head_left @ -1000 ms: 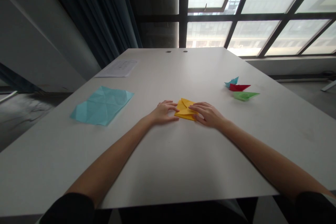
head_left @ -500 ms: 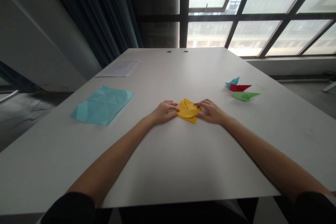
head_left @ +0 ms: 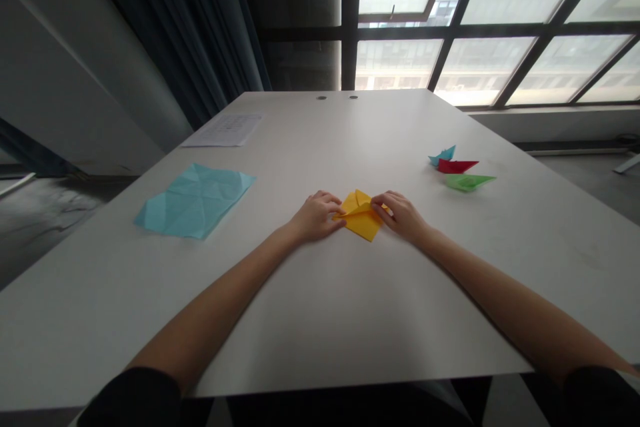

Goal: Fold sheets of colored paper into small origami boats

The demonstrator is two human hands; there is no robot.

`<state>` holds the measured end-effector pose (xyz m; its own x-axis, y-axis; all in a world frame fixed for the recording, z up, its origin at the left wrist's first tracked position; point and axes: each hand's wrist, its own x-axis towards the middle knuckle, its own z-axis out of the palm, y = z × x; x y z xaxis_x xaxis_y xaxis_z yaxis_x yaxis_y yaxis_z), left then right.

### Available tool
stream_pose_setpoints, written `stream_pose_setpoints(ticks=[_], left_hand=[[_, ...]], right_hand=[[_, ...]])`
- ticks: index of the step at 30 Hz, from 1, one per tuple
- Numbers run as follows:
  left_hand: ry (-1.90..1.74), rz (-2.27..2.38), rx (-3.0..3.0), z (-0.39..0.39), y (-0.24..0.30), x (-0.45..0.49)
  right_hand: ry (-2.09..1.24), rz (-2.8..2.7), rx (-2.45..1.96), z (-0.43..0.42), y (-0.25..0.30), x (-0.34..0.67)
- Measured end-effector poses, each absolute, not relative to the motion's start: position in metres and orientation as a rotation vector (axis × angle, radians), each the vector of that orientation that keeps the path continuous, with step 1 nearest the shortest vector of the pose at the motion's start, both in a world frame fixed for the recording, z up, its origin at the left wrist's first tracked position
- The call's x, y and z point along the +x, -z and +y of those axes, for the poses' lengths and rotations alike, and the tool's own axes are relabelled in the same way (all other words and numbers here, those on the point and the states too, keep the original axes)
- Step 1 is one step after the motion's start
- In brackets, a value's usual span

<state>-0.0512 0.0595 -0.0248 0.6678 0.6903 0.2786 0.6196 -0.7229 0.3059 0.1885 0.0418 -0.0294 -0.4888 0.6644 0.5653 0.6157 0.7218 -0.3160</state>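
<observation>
A yellow folded paper (head_left: 361, 221) lies on the white table in front of me, one of its flaps raised along a crosswise crease. My left hand (head_left: 319, 215) grips its left corner, thumb on the near side and fingers on the far side. On the right, my right hand (head_left: 399, 213) pinches the flap near the right corner between thumb and fingertips. The underside of the paper is hidden.
A creased light blue sheet (head_left: 197, 201) lies to the left, with a printed white page (head_left: 225, 129) behind it. On the right sit three small folded paper boats: blue (head_left: 442, 156), red (head_left: 457, 166) and green (head_left: 469, 182). The white table (head_left: 320, 320) reaches towards the windows.
The yellow paper's upper flap has been lifted away from me, baring more of the lower layer. My right fingers have closed into a pinch on it.
</observation>
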Motion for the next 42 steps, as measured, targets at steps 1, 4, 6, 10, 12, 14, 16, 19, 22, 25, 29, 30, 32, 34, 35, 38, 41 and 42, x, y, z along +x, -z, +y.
stream_pose_setpoints(ticks=[1,4,6,10,12,14,16,19,22,25,29,30,32,34,35,38,41,42], left_hand=[[-0.587,1.085,2.696,0.06,0.025,-0.051],[-0.645,1.13,2.672,0.061,0.027,-0.05],[-0.663,1.141,2.634,0.063,0.027,-0.051],[-0.656,1.113,2.567,0.066,0.029,-0.054],[-0.648,1.092,2.567,0.068,0.029,-0.056],[-0.626,1.063,2.588,0.069,0.029,-0.058],[-0.595,1.052,2.628,0.07,0.028,-0.059],[-0.547,1.089,2.708,0.068,0.027,-0.06],[-0.504,1.114,2.782,0.065,0.025,-0.059],[-0.469,1.118,2.83,0.065,0.024,-0.058],[-0.447,1.058,2.862,0.066,0.024,-0.058],[-0.447,1.037,2.866,0.067,0.023,-0.058],[-0.455,1.014,2.868,0.067,0.023,-0.057],[-0.469,1.018,2.864,0.066,0.023,-0.056],[-0.481,1.033,2.855,0.065,0.023,-0.055],[-0.524,1.087,2.785,0.063,0.024,-0.05],[-0.567,1.079,2.684,0.062,0.025,-0.045],[-0.569,1.056,2.66,0.063,0.025,-0.044]], right_hand=[[-0.134,-2.24,-0.976,0.043,0.029,0.19],[-0.237,-2.311,-0.962,0.047,0.029,0.2],[-0.27,-2.36,-0.96,0.051,0.029,0.207],[-0.299,-2.35,-0.989,0.057,0.032,0.213],[-0.309,-2.353,-0.974,0.058,0.033,0.213],[-0.314,-2.37,-0.97,0.06,0.034,0.213],[-0.307,-2.384,-0.989,0.06,0.035,0.213],[-0.266,-2.387,-1.017,0.061,0.035,0.212],[-0.257,-2.401,-1.021,0.061,0.034,0.211],[-0.296,-2.436,-1.021,0.061,0.032,0.213],[-0.29,-2.448,-1.029,0.062,0.031,0.214],[-0.281,-2.445,-1.026,0.062,0.032,0.214],[-0.266,-2.433,-1.016,0.061,0.033,0.213],[-0.25,-2.418,-1.006,0.06,0.035,0.211],[-0.241,-2.412,-1.0,0.059,0.036,0.21],[-0.216,-2.397,-0.993,0.057,0.036,0.206],[-0.231,-2.402,-0.985,0.056,0.035,0.203],[-0.245,-2.404,-0.978,0.056,0.035,0.202]])
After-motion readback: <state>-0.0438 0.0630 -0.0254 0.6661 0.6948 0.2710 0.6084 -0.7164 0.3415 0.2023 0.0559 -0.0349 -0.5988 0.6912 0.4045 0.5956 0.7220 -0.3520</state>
